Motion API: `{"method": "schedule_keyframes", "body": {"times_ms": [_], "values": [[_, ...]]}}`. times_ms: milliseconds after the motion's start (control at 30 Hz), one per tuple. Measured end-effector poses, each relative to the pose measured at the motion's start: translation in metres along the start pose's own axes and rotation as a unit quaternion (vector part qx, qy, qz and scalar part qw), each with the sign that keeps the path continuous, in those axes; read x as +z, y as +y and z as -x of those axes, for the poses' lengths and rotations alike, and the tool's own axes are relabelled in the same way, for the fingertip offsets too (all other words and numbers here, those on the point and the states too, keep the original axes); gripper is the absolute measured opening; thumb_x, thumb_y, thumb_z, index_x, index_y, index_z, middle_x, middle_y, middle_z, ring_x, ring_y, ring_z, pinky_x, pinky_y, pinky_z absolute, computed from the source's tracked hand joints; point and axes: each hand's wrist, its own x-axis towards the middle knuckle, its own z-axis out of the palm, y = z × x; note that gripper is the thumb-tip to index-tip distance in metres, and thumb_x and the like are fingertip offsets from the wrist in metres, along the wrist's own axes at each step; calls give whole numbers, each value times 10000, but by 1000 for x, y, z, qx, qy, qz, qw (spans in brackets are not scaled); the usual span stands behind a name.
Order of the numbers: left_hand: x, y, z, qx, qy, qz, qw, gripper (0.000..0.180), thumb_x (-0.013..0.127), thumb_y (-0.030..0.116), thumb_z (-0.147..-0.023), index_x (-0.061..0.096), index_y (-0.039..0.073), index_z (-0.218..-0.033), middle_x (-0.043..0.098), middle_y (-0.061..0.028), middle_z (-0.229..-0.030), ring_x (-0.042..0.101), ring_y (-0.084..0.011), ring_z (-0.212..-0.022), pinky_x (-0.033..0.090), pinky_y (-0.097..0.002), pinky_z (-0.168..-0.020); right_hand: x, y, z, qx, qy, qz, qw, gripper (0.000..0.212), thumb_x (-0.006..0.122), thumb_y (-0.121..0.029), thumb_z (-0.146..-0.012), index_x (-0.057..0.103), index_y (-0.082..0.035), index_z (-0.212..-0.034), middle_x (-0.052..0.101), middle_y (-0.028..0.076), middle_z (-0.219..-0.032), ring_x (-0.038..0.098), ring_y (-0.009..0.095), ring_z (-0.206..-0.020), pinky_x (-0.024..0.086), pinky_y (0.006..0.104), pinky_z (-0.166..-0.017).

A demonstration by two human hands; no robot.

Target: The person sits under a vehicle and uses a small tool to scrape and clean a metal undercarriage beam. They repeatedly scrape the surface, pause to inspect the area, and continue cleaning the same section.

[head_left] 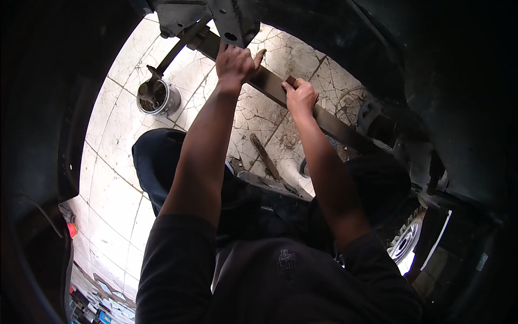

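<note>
A long, flat, dark metal bar (272, 86) runs diagonally under a vehicle body, from a bracket at the upper left down to the right. My left hand (236, 62) grips the bar near its upper end, just below the bracket (229, 24). My right hand (300, 96) is closed around the same bar a little lower and to the right. Both forearms reach up from the lower edge, in dark short sleeves.
A round metal can (157, 98) with parts in it stands on the cracked tiled floor (118, 151). A long tool (265, 156) lies on the floor between my arms. A wheel with a tyre (406, 237) shows at lower right. The dark wheel arch surrounds everything.
</note>
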Motion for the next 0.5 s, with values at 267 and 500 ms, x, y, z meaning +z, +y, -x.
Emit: {"method": "schedule_keyframes", "body": {"times_ms": [267, 500], "values": [[0, 3, 5, -12, -7, -7, 1000, 609, 514, 604, -998, 762, 117, -727, 736, -135, -712, 728, -287, -699, 465, -372, -923, 12, 17, 10, -32, -17, 13, 999, 265, 865, -266, -808, 755, -35, -873, 731, 194, -876, 692, 396, -855, 504, 475, -814], [-10, 3, -3, -25, -80, -11, 996, 678, 446, 626, -1007, 809, 85, -819, 765, -147, -839, 688, -261, -1005, 316, -406, -1123, 10, 0, 41, -122, -3, -30, 992, 156, 828, -165, -815, 749, -34, -844, 702, 176, -826, 673, 396, -792, 511, 475, -743]]}}
